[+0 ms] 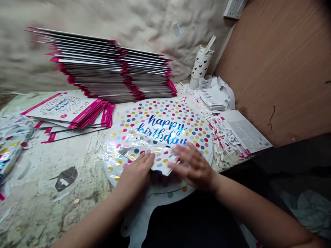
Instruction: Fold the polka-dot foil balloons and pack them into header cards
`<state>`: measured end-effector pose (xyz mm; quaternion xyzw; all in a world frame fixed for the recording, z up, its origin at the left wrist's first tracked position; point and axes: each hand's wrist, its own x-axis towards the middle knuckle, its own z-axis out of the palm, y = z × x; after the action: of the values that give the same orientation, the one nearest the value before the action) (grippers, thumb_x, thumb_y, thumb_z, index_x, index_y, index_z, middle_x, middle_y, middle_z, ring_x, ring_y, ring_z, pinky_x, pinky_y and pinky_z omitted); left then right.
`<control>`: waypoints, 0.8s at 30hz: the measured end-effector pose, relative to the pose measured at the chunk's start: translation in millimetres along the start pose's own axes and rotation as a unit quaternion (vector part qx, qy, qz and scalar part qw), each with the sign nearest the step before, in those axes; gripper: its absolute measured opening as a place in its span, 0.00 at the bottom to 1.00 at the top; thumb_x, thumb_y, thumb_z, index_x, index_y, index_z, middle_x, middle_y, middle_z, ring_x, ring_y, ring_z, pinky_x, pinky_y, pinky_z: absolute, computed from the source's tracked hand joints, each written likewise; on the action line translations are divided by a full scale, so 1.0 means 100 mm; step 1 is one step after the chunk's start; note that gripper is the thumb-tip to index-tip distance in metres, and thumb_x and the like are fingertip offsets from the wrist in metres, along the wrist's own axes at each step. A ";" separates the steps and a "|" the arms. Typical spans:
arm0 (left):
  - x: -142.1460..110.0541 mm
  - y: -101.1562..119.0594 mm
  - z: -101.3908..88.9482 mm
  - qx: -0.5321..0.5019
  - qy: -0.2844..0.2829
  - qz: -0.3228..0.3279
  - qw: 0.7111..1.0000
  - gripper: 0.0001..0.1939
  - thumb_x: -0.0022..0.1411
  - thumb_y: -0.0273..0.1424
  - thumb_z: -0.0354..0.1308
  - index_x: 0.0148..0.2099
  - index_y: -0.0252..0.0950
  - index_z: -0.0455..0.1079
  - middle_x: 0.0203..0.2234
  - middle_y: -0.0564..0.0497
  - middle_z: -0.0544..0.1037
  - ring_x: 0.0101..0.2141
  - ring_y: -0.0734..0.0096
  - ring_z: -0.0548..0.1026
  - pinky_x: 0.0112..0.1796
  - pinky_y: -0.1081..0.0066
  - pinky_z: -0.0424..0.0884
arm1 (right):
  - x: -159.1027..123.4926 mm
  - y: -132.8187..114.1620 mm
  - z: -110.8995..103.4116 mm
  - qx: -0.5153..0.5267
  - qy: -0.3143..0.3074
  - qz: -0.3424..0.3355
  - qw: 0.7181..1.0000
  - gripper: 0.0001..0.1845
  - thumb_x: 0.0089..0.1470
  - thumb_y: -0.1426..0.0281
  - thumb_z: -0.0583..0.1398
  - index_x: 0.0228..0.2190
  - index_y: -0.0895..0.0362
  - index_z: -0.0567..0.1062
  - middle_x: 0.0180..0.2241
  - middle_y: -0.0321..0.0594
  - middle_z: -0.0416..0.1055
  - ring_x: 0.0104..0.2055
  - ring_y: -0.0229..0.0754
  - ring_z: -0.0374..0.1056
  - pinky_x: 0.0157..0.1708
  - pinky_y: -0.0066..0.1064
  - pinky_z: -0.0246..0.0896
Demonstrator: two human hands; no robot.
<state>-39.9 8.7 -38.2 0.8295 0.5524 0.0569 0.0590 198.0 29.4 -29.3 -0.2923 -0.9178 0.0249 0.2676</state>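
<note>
A round foil balloon with coloured dots and blue "happy birthday" lettering lies flat on the worktable, on top of more balloons. Its near edge is folded up into a flap. My left hand lies flat on that flap with the fingers together, pressing it down. My right hand rests on the flap's right end with fingers stretched out; it is slightly blurred. Neither hand grips anything.
A tall stack of pink-edged cardboard backing cards stands behind the balloon, with a smaller fanned pile to the left. A heart-patterned cup, label sheets and paper scraps lie at right beside a brown board wall. Foil balloons sit far left.
</note>
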 end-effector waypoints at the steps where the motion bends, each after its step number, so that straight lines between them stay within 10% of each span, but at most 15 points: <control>1: 0.01 -0.03 0.02 -0.026 0.008 0.021 0.999 0.26 0.56 0.23 0.45 0.58 0.32 0.62 0.54 0.42 0.67 0.53 0.58 0.67 0.50 0.61 0.67 | -0.06 0.06 0.01 0.020 0.019 0.087 0.996 0.32 0.54 0.67 0.57 0.58 0.47 0.53 0.61 0.41 0.52 0.63 0.47 0.45 0.60 0.49 0.44; 4: 0.07 -0.08 0.11 -0.101 0.016 0.138 0.985 0.25 0.61 0.26 0.44 0.61 0.39 0.57 0.58 0.48 0.62 0.57 0.63 0.61 0.54 0.63 0.63 | -0.20 0.26 0.07 0.067 0.001 0.248 0.966 0.53 0.48 0.62 0.61 0.62 0.55 0.32 0.64 0.50 0.37 0.65 0.50 0.38 0.58 0.48 0.50; 9: 0.16 0.00 0.15 -0.099 -0.048 0.281 0.953 0.24 0.64 0.24 0.41 0.61 0.42 0.57 0.58 0.48 0.62 0.59 0.62 0.57 0.55 0.57 0.59 | -0.27 0.30 0.07 0.096 -0.133 -0.037 0.986 0.26 0.57 0.74 0.52 0.57 0.52 0.59 0.56 0.44 0.61 0.62 0.44 0.49 0.60 0.47 0.43; 12: 0.07 0.06 0.16 -0.072 -0.001 0.292 0.954 0.21 0.63 0.23 0.42 0.56 0.34 0.63 0.51 0.42 0.71 0.53 0.58 0.66 0.51 0.57 0.64 | -0.32 0.25 0.01 0.132 -0.157 -0.070 0.976 0.18 0.59 0.76 0.50 0.48 0.53 0.71 0.49 0.42 0.70 0.55 0.41 0.61 0.56 0.42 0.52; 15: -0.03 0.08 0.14 -0.113 0.037 0.219 0.968 0.18 0.63 0.25 0.43 0.50 0.33 0.70 0.40 0.43 0.77 0.41 0.63 0.74 0.43 0.63 0.70 | -0.34 0.26 -0.02 0.203 -0.158 0.041 0.966 0.14 0.55 0.74 0.55 0.42 0.54 0.75 0.45 0.41 0.73 0.52 0.42 0.65 0.52 0.39 0.57; 19: 0.11 0.11 -0.03 -0.254 -0.055 -0.011 0.966 0.13 0.60 0.32 0.48 0.38 0.40 0.74 0.33 0.50 0.79 0.34 0.66 0.76 0.34 0.71 0.71 | -0.15 0.36 0.00 0.314 -0.165 0.292 0.888 0.10 0.52 0.69 0.59 0.37 0.56 0.75 0.34 0.38 0.76 0.36 0.41 0.73 0.35 0.30 0.67; 24: 0.51 0.14 -0.18 -0.414 -0.234 -0.282 0.833 0.15 0.55 0.43 0.52 0.26 0.37 0.64 0.14 0.52 0.74 0.14 0.72 0.68 0.17 0.76 0.61 | 0.20 0.46 0.04 0.201 -0.192 0.500 0.820 0.16 0.58 0.64 0.51 0.44 0.60 0.67 0.24 0.38 0.73 0.20 0.40 0.68 0.22 0.32 0.64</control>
<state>-10.6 51.4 -16.8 0.5243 0.6573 0.0654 0.5374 206.1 78.8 -32.8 -0.6402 -0.6532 0.3942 0.0899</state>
